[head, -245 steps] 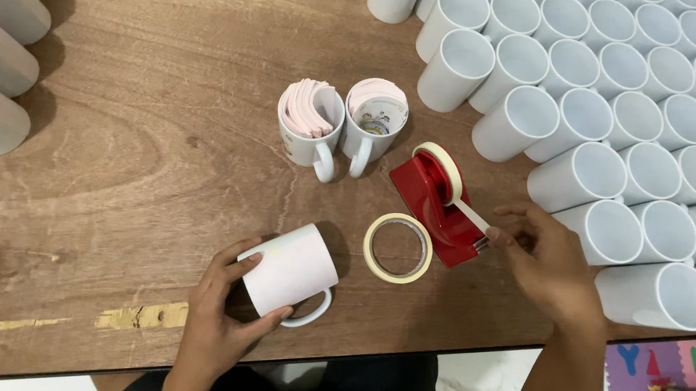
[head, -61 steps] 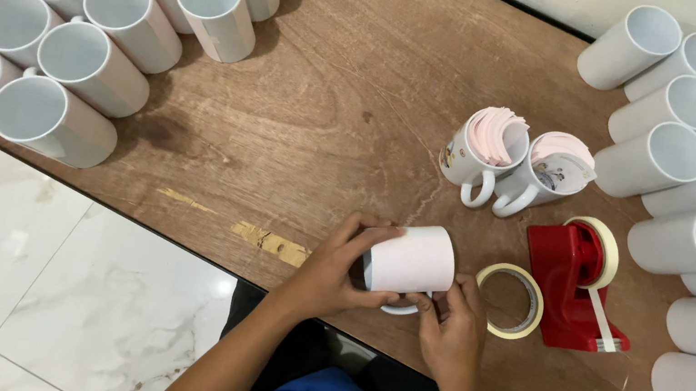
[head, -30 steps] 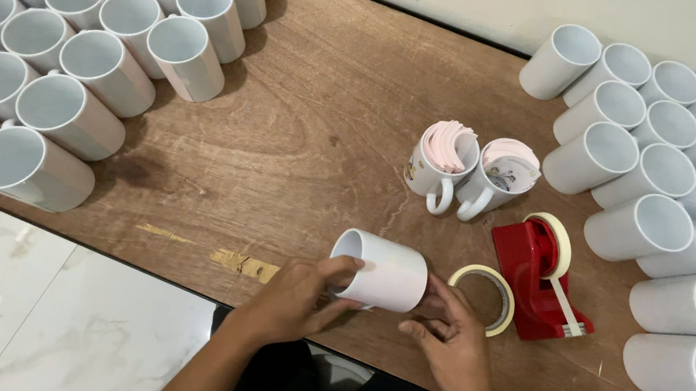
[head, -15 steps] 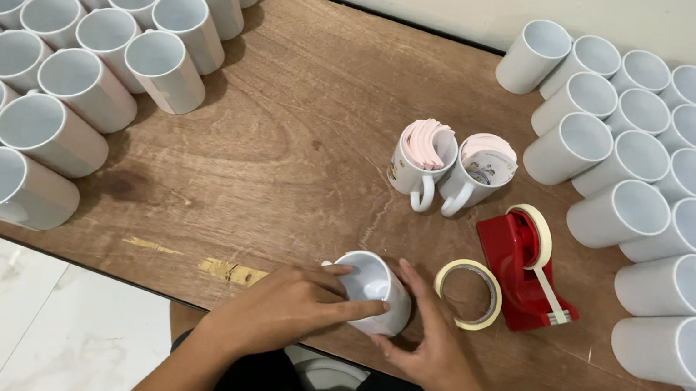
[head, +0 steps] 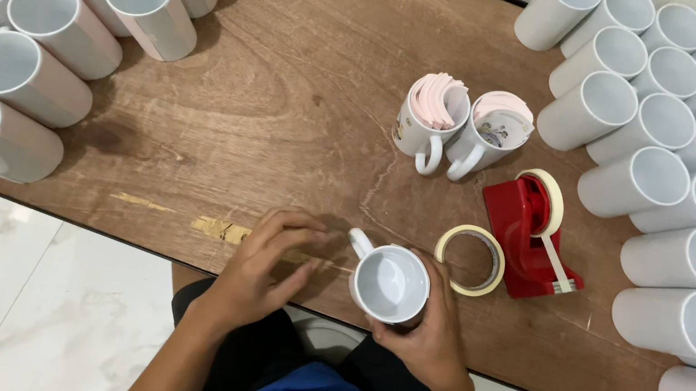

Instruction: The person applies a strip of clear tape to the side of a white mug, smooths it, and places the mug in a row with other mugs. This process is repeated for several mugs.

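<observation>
I am cupping the white mug (head: 390, 283) upright in my right hand (head: 428, 336), my open left hand (head: 264, 266) steadying beside its handle (head: 359, 243) near the tape roll (head: 469, 260).

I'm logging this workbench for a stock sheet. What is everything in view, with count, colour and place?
Held mug: one, white, upright at the near table edge.
Stuffed mugs: two, white with pink paper rolls inside, table centre.
Tape dispenser: one, red, right of centre.
Loose tape roll: one, cream, beside the dispenser.
Blank mugs: many, white, packed left and right.
Table: one, brown wood.
Floor: white marble tiles.
Left hand: by the mug handle.
Right hand: grip around the held mug.
</observation>
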